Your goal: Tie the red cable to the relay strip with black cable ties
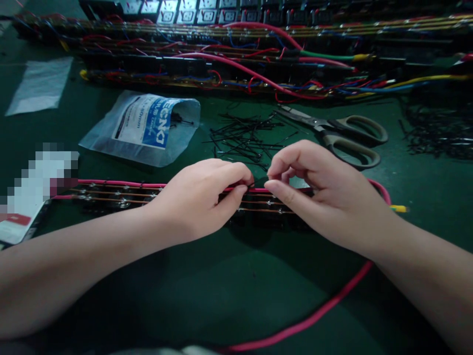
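Note:
My left hand (207, 195) is closed in a pinch on a thin black cable tie (260, 182), right above the red cable (121, 184). Thumb and forefinger of my right hand (321, 197) pinch the tie's other end, a short way to the right. Beneath both hands lies a long black strip with bare copper wires (142, 199) and soldered joints, the red cable running along its far edge. Part of the strip is hidden by my hands and wrists. Whether the tie loops around the cable, I cannot tell.
Loose black cable ties (246, 135) lie beyond my hands, beside scissors (332, 130) and an open labelled plastic bag (129, 123). More wired strips (221, 74) line the back. A thick red cable (306, 323) curves across the front; a blurred-out flat object (40, 182) is left.

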Demonstrator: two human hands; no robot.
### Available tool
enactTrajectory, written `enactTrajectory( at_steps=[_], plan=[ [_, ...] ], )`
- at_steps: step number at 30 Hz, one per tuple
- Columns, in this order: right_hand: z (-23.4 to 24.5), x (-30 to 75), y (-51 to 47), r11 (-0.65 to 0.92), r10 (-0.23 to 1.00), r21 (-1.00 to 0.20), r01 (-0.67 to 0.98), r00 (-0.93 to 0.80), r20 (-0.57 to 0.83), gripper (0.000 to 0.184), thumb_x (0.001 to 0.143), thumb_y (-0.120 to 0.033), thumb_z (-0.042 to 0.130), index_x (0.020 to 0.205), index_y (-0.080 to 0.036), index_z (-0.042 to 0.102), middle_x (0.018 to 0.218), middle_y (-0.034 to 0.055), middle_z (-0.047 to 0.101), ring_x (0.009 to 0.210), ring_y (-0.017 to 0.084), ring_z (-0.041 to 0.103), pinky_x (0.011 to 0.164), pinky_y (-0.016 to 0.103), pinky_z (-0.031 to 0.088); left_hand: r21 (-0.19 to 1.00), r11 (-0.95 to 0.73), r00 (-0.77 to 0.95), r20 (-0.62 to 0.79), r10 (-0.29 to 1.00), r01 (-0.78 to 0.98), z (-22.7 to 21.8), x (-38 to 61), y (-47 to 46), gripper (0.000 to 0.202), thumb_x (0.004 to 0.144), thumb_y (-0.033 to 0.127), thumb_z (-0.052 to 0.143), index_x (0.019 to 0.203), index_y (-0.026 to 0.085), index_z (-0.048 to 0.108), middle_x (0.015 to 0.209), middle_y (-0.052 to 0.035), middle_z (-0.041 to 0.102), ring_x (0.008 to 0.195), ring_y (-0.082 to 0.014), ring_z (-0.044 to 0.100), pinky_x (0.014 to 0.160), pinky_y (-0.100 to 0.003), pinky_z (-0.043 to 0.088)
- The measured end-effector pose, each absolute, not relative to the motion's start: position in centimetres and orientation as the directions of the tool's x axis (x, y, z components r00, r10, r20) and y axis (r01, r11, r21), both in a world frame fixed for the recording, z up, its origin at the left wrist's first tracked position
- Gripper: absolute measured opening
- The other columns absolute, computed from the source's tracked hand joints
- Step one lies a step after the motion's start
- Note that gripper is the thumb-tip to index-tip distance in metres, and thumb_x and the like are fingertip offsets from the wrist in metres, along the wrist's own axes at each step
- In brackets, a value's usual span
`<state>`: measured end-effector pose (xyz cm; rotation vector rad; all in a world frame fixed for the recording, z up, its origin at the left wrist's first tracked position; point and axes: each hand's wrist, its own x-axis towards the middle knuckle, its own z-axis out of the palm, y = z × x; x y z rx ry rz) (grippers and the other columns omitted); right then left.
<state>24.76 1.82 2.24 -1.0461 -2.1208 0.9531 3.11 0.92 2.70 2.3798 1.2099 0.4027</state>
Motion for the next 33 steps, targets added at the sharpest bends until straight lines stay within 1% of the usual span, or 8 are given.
enactTrajectory(
  at_steps=[3, 8, 13, 18, 22, 29, 31, 33],
  plan=[
    [2.4, 24.7, 1.8, 0.499, 0.799, -0.739, 0.452, -0.570, 0.191, 0.002, 0.092, -0.023, 0.058, 0.093, -0.023, 0.057, 0.086, 0.0016, 0.063, 0.073, 0.017, 0.059, 0.063, 0.030, 0.047, 0.537, -0.492, 0.552, 0.057, 0.832, 0.685, 2.8, 3.1, 1.0, 0.017, 0.092, 0.023, 0.052, 0.096, 0.019, 0.067, 0.091, -0.0009, 0.072, 0.082, -0.0155, 0.064, 0.073, -0.026, 0.047],
    [2.5, 24.4, 1.7, 0.606, 0.736, -0.637, 0.476, -0.640, 0.222, 0.010, 0.091, -0.017, 0.053, 0.095, -0.022, 0.061, 0.090, 0.0047, 0.067, 0.081, 0.020, 0.062, 0.068, 0.033, 0.047, 0.670, -0.384, 0.500, 0.022, 0.866, 0.635, 2.9, 3.3, 1.1, 0.016, 0.089, 0.021, 0.054, 0.094, 0.020, 0.069, 0.090, 0.0010, 0.072, 0.081, -0.0134, 0.065, 0.071, -0.023, 0.048],
    [2.4, 24.2, 1.4, 0.629, 0.720, -0.586, 0.511, -0.666, 0.193, 0.011, 0.085, -0.023, 0.062, 0.095, -0.019, 0.062, 0.093, 0.0076, 0.067, 0.088, 0.022, 0.061, 0.074, 0.034, 0.048, 0.743, -0.235, 0.445, -0.093, 0.891, 0.626, 3.6, 3.6, 1.8, 0.013, 0.086, 0.022, 0.055, 0.087, 0.018, 0.067, 0.080, 0.0021, 0.070, 0.074, -0.0120, 0.063, 0.068, -0.022, 0.047],
    [2.5, 24.1, 1.1, 0.633, 0.717, -0.546, 0.549, -0.682, 0.144, 0.024, 0.079, -0.032, 0.072, 0.096, -0.019, 0.062, 0.100, 0.0095, 0.066, 0.095, 0.025, 0.060, 0.078, 0.036, 0.049, 0.757, -0.197, 0.458, -0.149, 0.877, 0.623, 4.3, 3.9, 3.0, 0.010, 0.080, 0.022, 0.057, 0.082, 0.017, 0.066, 0.078, 0.0013, 0.070, 0.073, -0.0127, 0.064, 0.068, -0.024, 0.048],
    [2.5, 24.1, 1.1, 0.649, 0.713, -0.496, 0.576, -0.688, 0.134, 0.025, 0.075, -0.028, 0.074, 0.095, -0.020, 0.061, 0.100, 0.0088, 0.065, 0.093, 0.025, 0.060, 0.076, 0.036, 0.049, 0.804, -0.167, 0.447, -0.134, 0.884, 0.571, 3.9, 4.2, 3.4, 0.009, 0.077, 0.020, 0.057, 0.082, 0.017, 0.064, 0.077, 0.0009, 0.068, 0.073, -0.0129, 0.063, 0.068, -0.024, 0.048],
    [2.6, 24.1, 1.2, 0.634, 0.721, -0.496, 0.593, -0.685, 0.103, 0.021, 0.078, -0.028, 0.072, 0.094, -0.019, 0.060, 0.097, 0.0076, 0.063, 0.089, 0.023, 0.058, 0.074, 0.035, 0.047, 0.887, -0.079, 0.459, -0.158, 0.874, 0.455, 3.1, 4.2, 3.2, 0.007, 0.082, 0.020, 0.054, 0.087, 0.017, 0.058, 0.074, 0.0025, 0.059, 0.068, -0.0104, 0.055, 0.063, -0.022, 0.044],
    [2.7, 24.1, 1.1, 0.648, 0.718, -0.461, 0.606, -0.688, 0.105, 0.020, 0.079, -0.029, 0.072, 0.092, -0.019, 0.060, 0.094, 0.0075, 0.063, 0.086, 0.023, 0.058, 0.071, 0.034, 0.046, 0.895, -0.065, 0.466, -0.167, 0.869, 0.442, 3.1, 4.2, 3.2, 0.005, 0.082, 0.019, 0.055, 0.086, 0.017, 0.058, 0.074, 0.0028, 0.059, 0.068, -0.0103, 0.055, 0.064, -0.022, 0.044],
    [2.9, 24.3, 1.0, 0.696, 0.693, -0.370, 0.615, -0.711, 0.122, 0.021, 0.080, -0.030, 0.072, 0.093, -0.019, 0.061, 0.091, 0.0078, 0.063, 0.083, 0.023, 0.058, 0.068, 0.035, 0.045, 0.899, -0.066, 0.470, -0.162, 0.868, 0.433, 3.0, 4.1, 3.3, 0.004, 0.082, 0.019, 0.055, 0.085, 0.017, 0.057, 0.074, 0.0029, 0.060, 0.068, -0.0106, 0.056, 0.065, -0.022, 0.045]
  ],
)
